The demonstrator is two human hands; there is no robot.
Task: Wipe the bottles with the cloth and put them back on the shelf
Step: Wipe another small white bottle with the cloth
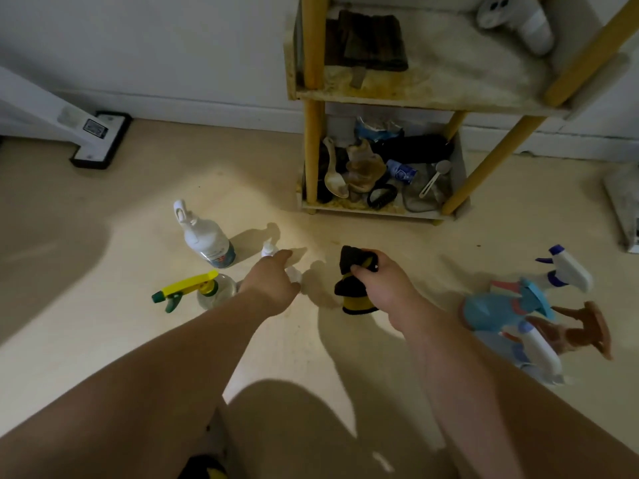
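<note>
My right hand [382, 283] grips a black and yellow cloth [356, 281] above the floor. My left hand [273, 283] reaches over a small clear bottle with a white cap [269, 250] standing on the floor; the hand covers most of it, and whether the fingers touch it I cannot tell. To the left stand a white bottle with a flip cap [204, 236] and a clear spray bottle with a yellow and green trigger [204, 288]. A group of spray bottles, blue, white and brown [518, 312], lies on the floor at the right.
A wooden shelf unit with yellow posts [313, 143] stands ahead. Its bottom shelf holds spoons, cups and dark items; the shelf above carries a dark folded cloth [366, 41] and a white device [518, 19]. A white appliance base [96, 140] sits at the left wall.
</note>
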